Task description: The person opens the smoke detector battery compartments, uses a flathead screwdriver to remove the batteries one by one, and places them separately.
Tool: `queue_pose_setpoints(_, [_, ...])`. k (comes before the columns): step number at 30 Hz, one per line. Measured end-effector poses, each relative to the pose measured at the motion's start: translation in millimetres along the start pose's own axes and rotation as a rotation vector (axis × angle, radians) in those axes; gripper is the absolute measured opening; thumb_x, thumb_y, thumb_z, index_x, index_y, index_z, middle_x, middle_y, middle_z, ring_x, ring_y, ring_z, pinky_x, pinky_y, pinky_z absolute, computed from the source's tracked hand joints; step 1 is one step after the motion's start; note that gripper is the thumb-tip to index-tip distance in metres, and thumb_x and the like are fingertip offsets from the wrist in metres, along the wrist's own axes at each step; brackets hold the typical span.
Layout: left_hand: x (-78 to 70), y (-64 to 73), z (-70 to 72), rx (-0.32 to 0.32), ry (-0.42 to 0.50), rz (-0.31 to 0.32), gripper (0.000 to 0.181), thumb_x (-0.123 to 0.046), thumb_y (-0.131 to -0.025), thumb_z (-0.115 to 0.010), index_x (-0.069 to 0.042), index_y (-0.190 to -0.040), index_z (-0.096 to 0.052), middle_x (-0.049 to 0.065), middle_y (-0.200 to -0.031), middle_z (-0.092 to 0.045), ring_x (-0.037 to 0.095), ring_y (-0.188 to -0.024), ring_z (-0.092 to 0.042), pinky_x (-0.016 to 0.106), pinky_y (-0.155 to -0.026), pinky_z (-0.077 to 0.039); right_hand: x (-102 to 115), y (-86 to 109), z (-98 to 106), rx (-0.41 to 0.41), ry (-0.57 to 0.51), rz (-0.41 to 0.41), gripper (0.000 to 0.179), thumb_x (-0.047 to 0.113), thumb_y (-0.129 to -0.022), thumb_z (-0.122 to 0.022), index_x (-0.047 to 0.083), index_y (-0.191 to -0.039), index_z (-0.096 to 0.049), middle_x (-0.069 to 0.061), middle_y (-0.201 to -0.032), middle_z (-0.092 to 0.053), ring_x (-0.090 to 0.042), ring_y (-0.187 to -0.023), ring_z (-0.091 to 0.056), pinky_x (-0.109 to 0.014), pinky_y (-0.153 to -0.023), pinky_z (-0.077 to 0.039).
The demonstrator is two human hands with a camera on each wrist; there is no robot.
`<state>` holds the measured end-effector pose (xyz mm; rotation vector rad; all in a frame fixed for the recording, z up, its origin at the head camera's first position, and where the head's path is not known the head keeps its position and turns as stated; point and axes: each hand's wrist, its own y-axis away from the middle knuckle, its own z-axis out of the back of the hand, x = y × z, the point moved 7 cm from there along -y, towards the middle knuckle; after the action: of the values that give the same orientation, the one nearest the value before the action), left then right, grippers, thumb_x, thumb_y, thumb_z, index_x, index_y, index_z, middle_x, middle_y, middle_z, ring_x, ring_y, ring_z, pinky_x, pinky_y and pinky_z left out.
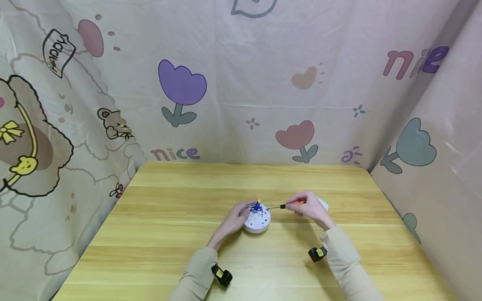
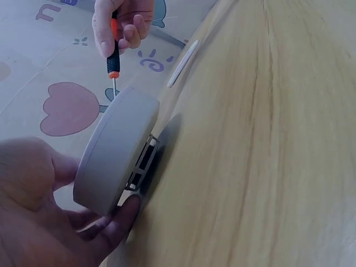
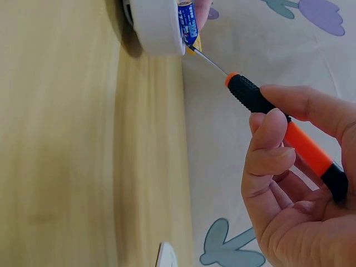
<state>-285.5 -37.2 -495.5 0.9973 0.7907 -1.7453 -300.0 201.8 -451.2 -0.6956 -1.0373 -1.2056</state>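
Observation:
A round white device (image 1: 257, 227) is on the wooden table, its underside with small holes and a battery compartment facing up. My left hand (image 1: 233, 219) grips its left side; in the left wrist view the thumb and fingers curl round the thick white rim (image 2: 117, 150). A blue battery with a yellow end (image 3: 188, 25) sticks up at a tilt from the compartment. My right hand (image 1: 310, 207) pinches an orange and black screwdriver (image 3: 250, 94) between thumb and fingers. The screwdriver's thin metal shaft (image 1: 274, 208) points left, its tip at the battery's edge in the right wrist view.
A flat white piece (image 1: 323, 203) lies on the table (image 1: 169, 234) behind my right hand. Black wrist cameras (image 1: 222, 276) are strapped to both sleeves. A printed cloth (image 1: 241, 83) hangs round the back and sides of the table.

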Motion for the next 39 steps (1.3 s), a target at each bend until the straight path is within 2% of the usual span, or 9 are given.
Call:
queue_pose_setpoints(2, [-0.9,0.1,-0.6,-0.014,-0.030,0.030,0.039,-0.022,-0.103,-0.052,-0.010,-0.140,-0.058,0.022,-0.144,-0.054,0.044,-0.135,-0.047,0.068,-0.114,-0.034,-2.3,1.9,3.3,-0.011,-0.012,-0.003,0.027,0.012,-0.086,-0.077,-0.009,-0.104,-0.071,-0.006,-0.077,-0.070,-0.014,-0.060,-0.064,-0.025,-0.056,-0.054])
queue_pose_setpoints(6, [-4.4,0.3,-2.7,-0.062,-0.117,0.083,0.046,-0.038,-0.096,-0.065,-0.019,-0.138,-0.060,0.019,-0.138,-0.058,0.040,-0.127,-0.053,0.068,-0.105,-0.043,-4.8,5.7,6.6,-0.025,-0.021,-0.015,0.029,0.013,-0.087,-0.078,-0.008,-0.105,-0.071,-0.003,-0.078,-0.069,-0.014,-0.061,-0.065,-0.026,-0.057,-0.056])
queue_pose_setpoints(11, [-5.7,0.0,-5.6,-0.128,-0.180,0.118,0.044,-0.037,-0.092,-0.069,-0.024,-0.133,-0.063,0.015,-0.132,-0.061,0.038,-0.122,-0.056,0.065,-0.097,-0.047,-6.6,7.7,6.7,-0.034,-0.030,-0.022,0.029,0.015,-0.086,-0.078,-0.008,-0.104,-0.072,-0.002,-0.081,-0.066,-0.010,-0.060,-0.061,-0.024,-0.056,-0.054])
queue_pose_setpoints(15, [-5.7,0.1,-6.9,-0.138,-0.193,0.129,0.042,-0.036,-0.091,-0.070,-0.025,-0.131,-0.064,0.014,-0.133,-0.061,0.037,-0.122,-0.056,0.065,-0.096,-0.048,-6.6,7.6,5.5,-0.029,-0.045,-0.017,0.030,0.016,-0.087,-0.078,-0.008,-0.105,-0.072,-0.001,-0.083,-0.065,-0.007,-0.060,-0.060,-0.022,-0.055,-0.052])
queue_pose_setpoints(21, [-5.2,-0.4,-7.3,-0.107,-0.139,0.100,0.043,-0.034,-0.091,-0.072,-0.023,-0.131,-0.063,0.014,-0.137,-0.060,0.038,-0.126,-0.054,0.066,-0.103,-0.044,-6.7,9.7,9.2,-0.033,-0.039,-0.008,0.031,0.015,-0.086,-0.079,-0.009,-0.105,-0.072,-0.004,-0.087,-0.066,-0.010,-0.061,-0.061,-0.023,-0.055,-0.053])
queue_pose_setpoints(26, [-2.6,-0.1,-6.2,-0.046,-0.041,0.059,0.050,-0.026,-0.091,-0.073,-0.012,-0.137,-0.058,0.017,-0.142,-0.057,0.040,-0.133,-0.051,0.067,-0.113,-0.038,-7.0,10.3,14.2,-0.080,-0.050,-0.012,0.031,0.013,-0.087,-0.078,-0.010,-0.106,-0.070,-0.004,-0.089,-0.066,-0.013,-0.061,-0.063,-0.026,-0.055,-0.055])
queue_pose_setpoints(30, [1.7,0.9,-4.3,-0.022,0.004,0.067,0.058,-0.024,-0.089,-0.075,-0.010,-0.141,-0.053,0.019,-0.145,-0.055,0.043,-0.136,-0.049,0.066,-0.115,-0.036,-7.0,6.6,12.5,-0.115,-0.057,-0.011,0.031,0.015,-0.089,-0.076,-0.010,-0.107,-0.070,0.000,-0.076,-0.067,-0.012,-0.059,-0.064,-0.026,-0.053,-0.054])
queue_pose_setpoints(34, [4.4,1.8,-4.7,-0.012,0.011,0.078,0.060,-0.026,-0.089,-0.075,-0.010,-0.142,-0.052,0.018,-0.147,-0.054,0.042,-0.137,-0.048,0.065,-0.116,-0.035,-5.4,3.5,7.1,-0.105,-0.058,0.001,0.031,0.015,-0.089,-0.076,-0.010,-0.107,-0.070,0.006,-0.072,-0.067,-0.011,-0.059,-0.063,-0.025,-0.052,-0.053])
queue_pose_setpoints(39, [4.3,2.8,-4.5,-0.013,0.018,0.092,0.061,-0.026,-0.089,-0.075,-0.011,-0.143,-0.051,0.019,-0.147,-0.053,0.043,-0.136,-0.048,0.067,-0.115,-0.036,-2.4,5.0,5.6,-0.092,-0.047,0.007,0.030,0.014,-0.088,-0.077,-0.009,-0.105,-0.071,0.001,-0.076,-0.070,-0.012,-0.059,-0.063,-0.027,-0.053,-0.054])
